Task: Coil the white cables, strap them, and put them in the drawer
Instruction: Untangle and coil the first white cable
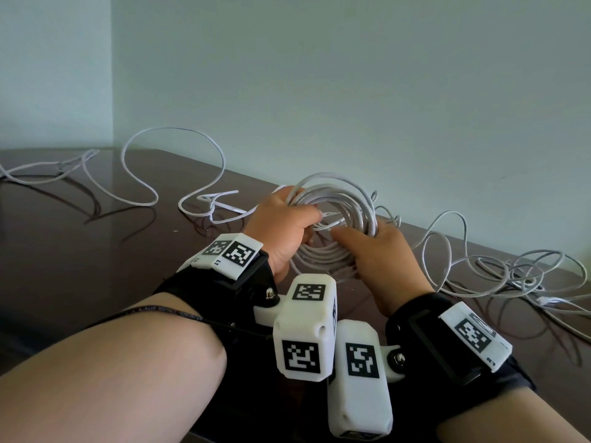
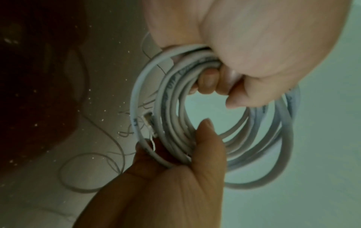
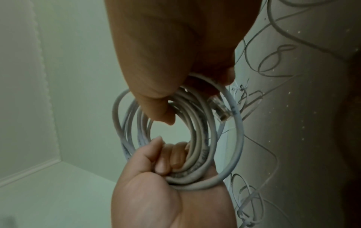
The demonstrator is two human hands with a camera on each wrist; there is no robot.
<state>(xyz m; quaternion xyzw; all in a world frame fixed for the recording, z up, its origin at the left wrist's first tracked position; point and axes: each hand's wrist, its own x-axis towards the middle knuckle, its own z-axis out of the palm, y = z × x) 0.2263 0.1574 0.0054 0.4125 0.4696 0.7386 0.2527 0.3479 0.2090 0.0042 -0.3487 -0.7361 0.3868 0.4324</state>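
A coil of white cable [image 1: 347,199] hangs above the dark table, held between both hands. My left hand [image 1: 287,219] grips the coil's left side, its fingers curled through the ring [image 2: 207,81]. On the lower right side my right hand [image 1: 367,247] pinches the coil, thumb [image 2: 205,132] inside the ring and fingers behind it. A clear plug [image 3: 220,109] at the cable's end lies against the coil beside my right fingers. In the right wrist view the left hand [image 3: 166,185] shows at the bottom, wrapped round the strands [image 3: 197,138].
More white cable lies loose on the glossy brown table [image 1: 96,257]: long loops at the left [image 1: 140,174] and a tangle at the right [image 1: 511,273]. A pale wall [image 1: 351,75] stands right behind the table's far edge.
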